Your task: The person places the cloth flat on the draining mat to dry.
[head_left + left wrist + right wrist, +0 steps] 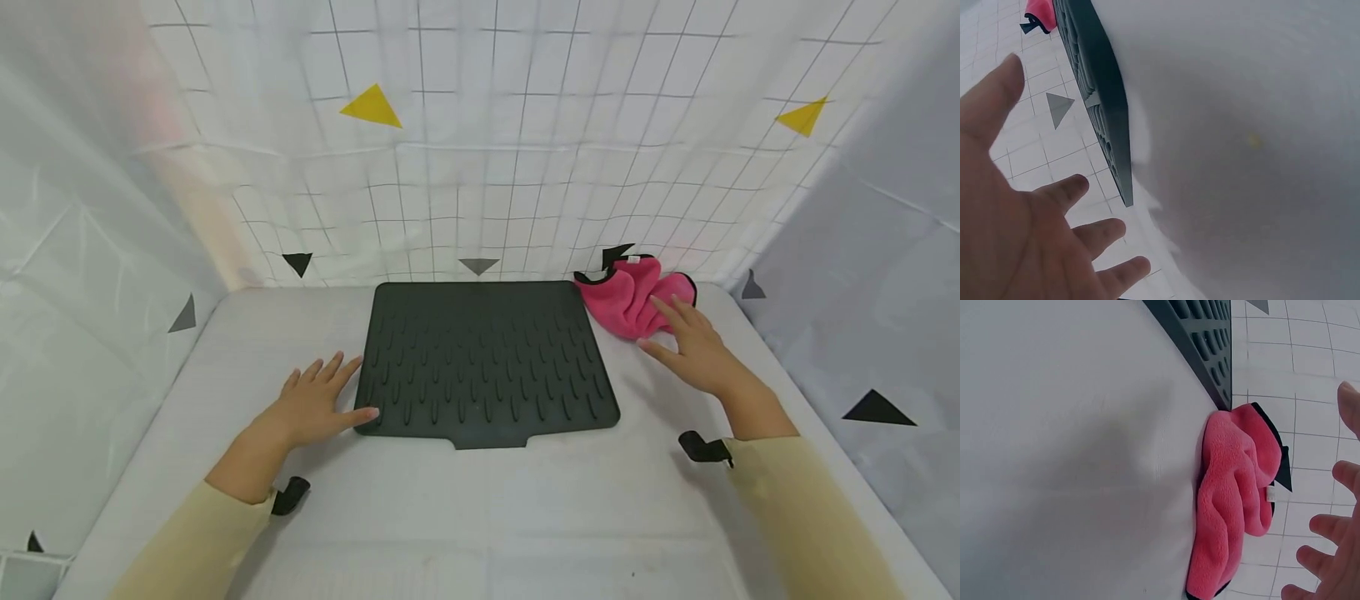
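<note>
A dark grey-green ridged mat (487,358) with a small tab on its near edge lies flat on the white table. At its left side is my left hand (311,408), fingers spread; in the head view the thumb overlaps the mat's near left corner. The left wrist view shows that palm (1029,244) holding nothing. A crumpled pink cloth (630,300) with black edging lies at the mat's far right corner. My right hand (697,350) is spread over the cloth's near right side in the head view, its fingers straight and holding nothing. The right wrist view shows the cloth's folds (1229,487).
A white sheet with a grid (480,200) rises behind the table. Plain white sheets (97,292) close off the left and right sides. Black and yellow triangle markers (375,107) are on the sheets. Dark wrist mounts (291,496) stick out from both cuffs.
</note>
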Motion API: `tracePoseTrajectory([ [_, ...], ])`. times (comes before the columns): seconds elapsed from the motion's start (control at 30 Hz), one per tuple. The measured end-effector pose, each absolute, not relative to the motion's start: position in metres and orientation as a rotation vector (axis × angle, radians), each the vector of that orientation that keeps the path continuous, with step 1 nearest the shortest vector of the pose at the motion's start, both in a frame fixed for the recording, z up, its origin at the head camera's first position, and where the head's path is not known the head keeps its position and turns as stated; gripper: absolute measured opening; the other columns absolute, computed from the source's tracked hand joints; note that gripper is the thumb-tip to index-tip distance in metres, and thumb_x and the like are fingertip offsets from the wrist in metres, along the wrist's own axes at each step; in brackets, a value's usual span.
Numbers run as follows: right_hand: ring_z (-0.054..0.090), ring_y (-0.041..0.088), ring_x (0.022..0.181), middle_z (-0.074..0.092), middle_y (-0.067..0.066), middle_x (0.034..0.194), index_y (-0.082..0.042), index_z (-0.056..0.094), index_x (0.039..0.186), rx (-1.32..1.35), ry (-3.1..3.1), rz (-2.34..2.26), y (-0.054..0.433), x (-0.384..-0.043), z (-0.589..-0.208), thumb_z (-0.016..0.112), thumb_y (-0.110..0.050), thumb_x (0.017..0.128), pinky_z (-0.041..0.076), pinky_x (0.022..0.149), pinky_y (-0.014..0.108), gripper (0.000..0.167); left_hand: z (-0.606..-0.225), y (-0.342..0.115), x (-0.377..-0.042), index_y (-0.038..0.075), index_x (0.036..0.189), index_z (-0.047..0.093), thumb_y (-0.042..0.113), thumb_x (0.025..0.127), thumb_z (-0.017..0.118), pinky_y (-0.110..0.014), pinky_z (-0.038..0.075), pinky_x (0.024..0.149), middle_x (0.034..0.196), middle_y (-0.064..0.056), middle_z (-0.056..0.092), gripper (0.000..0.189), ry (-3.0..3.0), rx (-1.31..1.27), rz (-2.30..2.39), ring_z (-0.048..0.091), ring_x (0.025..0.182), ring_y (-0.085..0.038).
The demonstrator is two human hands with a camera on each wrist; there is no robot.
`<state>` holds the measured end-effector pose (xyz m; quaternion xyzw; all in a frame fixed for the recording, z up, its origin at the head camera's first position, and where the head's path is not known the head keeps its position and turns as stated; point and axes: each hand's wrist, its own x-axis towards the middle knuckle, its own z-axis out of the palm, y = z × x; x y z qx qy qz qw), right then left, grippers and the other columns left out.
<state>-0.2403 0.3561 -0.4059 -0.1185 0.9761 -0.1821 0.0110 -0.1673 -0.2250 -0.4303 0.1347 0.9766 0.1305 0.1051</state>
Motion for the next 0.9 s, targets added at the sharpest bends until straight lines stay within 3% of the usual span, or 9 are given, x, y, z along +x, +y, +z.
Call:
tracePoseTrajectory([
  [0.13,0.007,0.056,0.145,0.007,0.030,0.162,-0.014,0.014,0.162,-0.365,3.034,-0.591,0.351,-0.248,-0.409,0.056,-0.058,0.096,0.013,0.102,0.082,0.090,-0.432,-0.225,-0.168,0.010,0.160,0.023,0.076,0.087,0.053,-0.073,0.012,0.111,0.162,-0.028,0.018,0.104,2.838,0.379,0.385,0.015,0.145,-0.056],
  [0.4,0.009,0.052,0.147,0.012,0.029,0.162,-0.009,0.019,0.160,-0.362,3.014,-0.644,0.345,-0.260,-0.417,0.056,-0.050,0.099,0.021,0.102,0.080,0.082,-0.431,-0.226,-0.167,0.005,0.158,0.026,0.071,0.084,0.063,-0.072,0.024,0.109,0.159,-0.033,0.020,0.106,2.780,0.420,0.373,0.019,0.141,-0.061],
  [0.67,0.013,0.054,0.145,0.017,0.029,0.161,-0.011,0.023,0.160,-0.404,3.007,-0.662,0.342,-0.270,-0.424,0.055,-0.048,0.100,0.019,0.103,0.080,0.078,-0.428,-0.226,-0.166,0.004,0.157,0.028,0.066,0.084,0.068,-0.071,0.025,0.109,0.158,-0.034,0.022,0.104,2.772,0.443,0.362,0.020,0.140,-0.062],
  [0.9,0.018,0.058,0.140,0.023,0.032,0.156,-0.006,0.029,0.157,-0.370,3.042,-0.666,0.336,-0.277,-0.428,0.060,-0.040,0.100,0.023,0.104,0.078,0.073,-0.429,-0.226,-0.167,0.005,0.157,0.028,0.064,0.084,0.069,-0.072,0.025,0.108,0.158,-0.035,0.020,0.103,2.761,0.432,0.370,0.019,0.140,-0.062],
])
